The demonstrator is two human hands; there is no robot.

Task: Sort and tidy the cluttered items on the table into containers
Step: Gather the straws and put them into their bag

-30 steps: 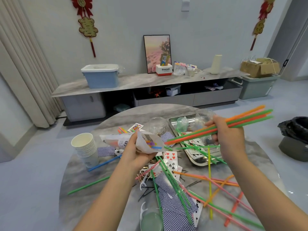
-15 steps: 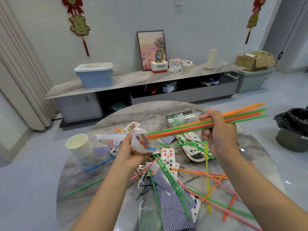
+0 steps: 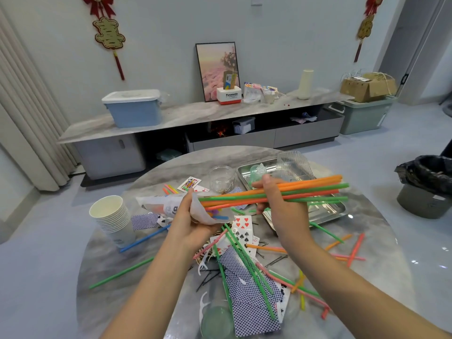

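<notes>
While the left hand (image 3: 193, 223) grips the open mouth of a plastic bag (image 3: 171, 206), fingers curled round its edge, the right hand (image 3: 276, 204) pinches a bundle of straws (image 3: 293, 192), about seven in orange and green, with their left ends at or just inside the bag's mouth; a few coloured straw ends show inside the bag. Left of the left hand stands one stack of paper cups (image 3: 112, 218), the top cup holding nothing I can see. Beyond the hands sits one glass jar (image 3: 221, 178), its contents too faint to tell, and behind the right hand one metal tray (image 3: 327, 211) carries a clear plastic box (image 3: 293, 165) and a small green bottle (image 3: 256, 171). Below the hands the round table (image 3: 367, 277) bears more than a dozen loose straws (image 3: 247, 263) in green, pink, orange, yellow and one blue, plus scattered playing cards (image 3: 247, 297), some face up, and black hairpins (image 3: 208, 277). A green lid (image 3: 216, 321) lies nearest the camera.
</notes>
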